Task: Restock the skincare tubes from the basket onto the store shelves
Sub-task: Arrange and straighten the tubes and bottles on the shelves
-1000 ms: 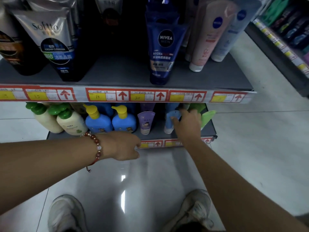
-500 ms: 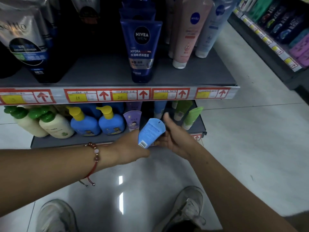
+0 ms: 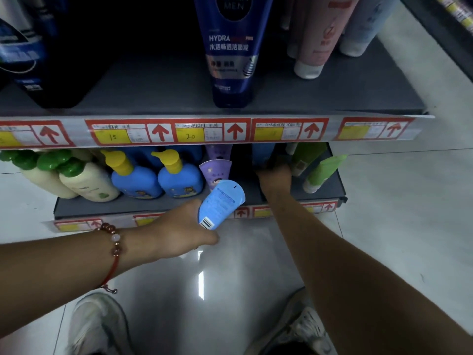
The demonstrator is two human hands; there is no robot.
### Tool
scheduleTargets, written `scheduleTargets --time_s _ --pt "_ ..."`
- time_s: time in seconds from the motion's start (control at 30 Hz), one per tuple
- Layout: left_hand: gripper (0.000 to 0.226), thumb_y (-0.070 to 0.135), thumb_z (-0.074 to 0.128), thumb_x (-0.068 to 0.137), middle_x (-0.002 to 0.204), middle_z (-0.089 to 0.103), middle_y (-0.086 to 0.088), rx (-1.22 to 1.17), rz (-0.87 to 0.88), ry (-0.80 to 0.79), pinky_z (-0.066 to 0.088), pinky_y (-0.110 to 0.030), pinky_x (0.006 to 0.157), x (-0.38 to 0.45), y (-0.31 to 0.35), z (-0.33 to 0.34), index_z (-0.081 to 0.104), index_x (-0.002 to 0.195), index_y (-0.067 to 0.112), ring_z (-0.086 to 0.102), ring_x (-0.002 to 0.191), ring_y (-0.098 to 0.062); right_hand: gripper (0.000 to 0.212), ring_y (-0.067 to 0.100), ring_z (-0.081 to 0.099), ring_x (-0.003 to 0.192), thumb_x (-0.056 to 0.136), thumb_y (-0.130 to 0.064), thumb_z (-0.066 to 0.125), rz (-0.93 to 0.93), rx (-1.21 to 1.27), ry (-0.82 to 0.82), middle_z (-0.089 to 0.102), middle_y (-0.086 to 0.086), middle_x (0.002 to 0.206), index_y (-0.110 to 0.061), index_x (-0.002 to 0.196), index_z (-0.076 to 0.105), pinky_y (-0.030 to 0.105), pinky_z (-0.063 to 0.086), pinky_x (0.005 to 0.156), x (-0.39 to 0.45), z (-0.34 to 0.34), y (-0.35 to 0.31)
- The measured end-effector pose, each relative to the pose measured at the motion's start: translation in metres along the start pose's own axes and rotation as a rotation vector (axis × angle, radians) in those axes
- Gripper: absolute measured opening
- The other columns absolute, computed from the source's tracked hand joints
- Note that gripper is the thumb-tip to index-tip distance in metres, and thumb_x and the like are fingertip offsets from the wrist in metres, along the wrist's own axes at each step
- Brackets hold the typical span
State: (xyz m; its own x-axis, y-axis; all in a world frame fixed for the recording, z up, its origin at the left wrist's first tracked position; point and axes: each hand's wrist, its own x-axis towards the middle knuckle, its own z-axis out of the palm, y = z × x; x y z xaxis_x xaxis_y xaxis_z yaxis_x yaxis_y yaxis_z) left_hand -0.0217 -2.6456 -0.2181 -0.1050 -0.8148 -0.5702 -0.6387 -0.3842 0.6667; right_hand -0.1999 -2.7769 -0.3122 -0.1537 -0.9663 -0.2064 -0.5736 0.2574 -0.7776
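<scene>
gripping one light blue tube in left hand, right hand grip unclear, two blue pump bottles

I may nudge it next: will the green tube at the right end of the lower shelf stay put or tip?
The green tube probably tips easily: it stands on its small cap and already leans. It looks like soft plastic, likely light and squashy. The right hand reaches into the lower shelf just beside it, so a brush could topple it.

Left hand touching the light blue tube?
Touching. Head view: left hand grips the light blue tube at its lower end, fingers wrapped behind it.
</scene>
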Motion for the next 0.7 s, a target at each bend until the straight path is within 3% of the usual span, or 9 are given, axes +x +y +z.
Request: scheduleTargets --time_s 0.1,0.2,0.33,0.47,0.63,0.7 --pt "0.035 0.027 0.077 0.071 0.069 0.059 0.000 -0.009 -0.036 0.006 0.045 -0.031 0.058 0.003 0.000 0.001 0.056 0.095 0.011 0.056 0.059 -0.013 0.050 0.036 0.064 0.096 0.079 -0.032 0.077 -0.017 -0.020 0.036 0.069 0.017 0.108 -0.002 0.116 0.059 0.037 0.051 0.078 0.001 -0.001 0.004" --pt "0.036 0.030 0.078 0.071 0.073 0.060 0.002 0.016 -0.040 -0.008 0.046 -0.031 0.061 0.003 0.004 0.004 0.055 0.094 0.016 0.057 0.063 -0.012 0.045 0.034 0.065 0.084 0.076 -0.040 0.076 -0.014 -0.044 0.068 0.070 0.013 0.094 -0.007 0.104 0.063 0.034 0.051 0.067 -0.005 -0.002 0.008" --pt "0.035 0.030 0.078 0.072 0.073 0.062 0.001 0.046 -0.018 -0.004 0.046 -0.030 0.061 -0.001 0.010 0.007 0.056 0.094 0.015 0.057 0.062 -0.013 0.061 0.035 0.063 0.085 0.066 -0.057 0.066 -0.002 -0.151 0.008 0.068 0.014 0.094 -0.009 0.102 0.066 0.043 0.054 0.073 -0.014 -0.005 0.014" --pt "0.038 0.032 0.080 0.069 0.074 0.063 0.000 0.017 -0.039 -0.007 0.048 -0.030 0.061 -0.004 0.009 0.008 0.056 0.094 0.017 0.059 0.062 -0.013 0.043 0.036 0.064 0.094 0.078 -0.041 0.070 -0.026 -0.245 -0.057 0.069 0.012 0.101 -0.010 0.107 0.063 0.036 0.049 0.074 -0.020 -0.014 0.019" --pt "0.039 0.032 0.081 0.070 0.079 0.066 -0.002 0.028 -0.077 -0.008 0.050 -0.030 0.062 -0.009 0.008 0.006 0.055 0.096 0.019 0.062 0.064 -0.013 0.060 0.033 0.061 0.105 0.068 -0.038 0.081 -0.015 -0.238 -0.058 0.066 0.011 0.112 -0.010 0.114 0.054 0.042 0.052 0.085 -0.025 -0.019 0.023" --pt "0.039 0.031 0.081 0.070 0.078 0.066 -0.002 0.024 -0.080 -0.011 0.049 -0.031 0.061 -0.011 0.008 0.005 0.055 0.096 0.018 0.061 0.064 -0.013 0.053 0.034 0.060 0.102 0.070 -0.029 0.079 -0.068 -0.196 -0.025 0.063 0.013 0.110 -0.008 0.113 0.055 0.044 0.052 0.085 -0.025 -0.017 0.026"
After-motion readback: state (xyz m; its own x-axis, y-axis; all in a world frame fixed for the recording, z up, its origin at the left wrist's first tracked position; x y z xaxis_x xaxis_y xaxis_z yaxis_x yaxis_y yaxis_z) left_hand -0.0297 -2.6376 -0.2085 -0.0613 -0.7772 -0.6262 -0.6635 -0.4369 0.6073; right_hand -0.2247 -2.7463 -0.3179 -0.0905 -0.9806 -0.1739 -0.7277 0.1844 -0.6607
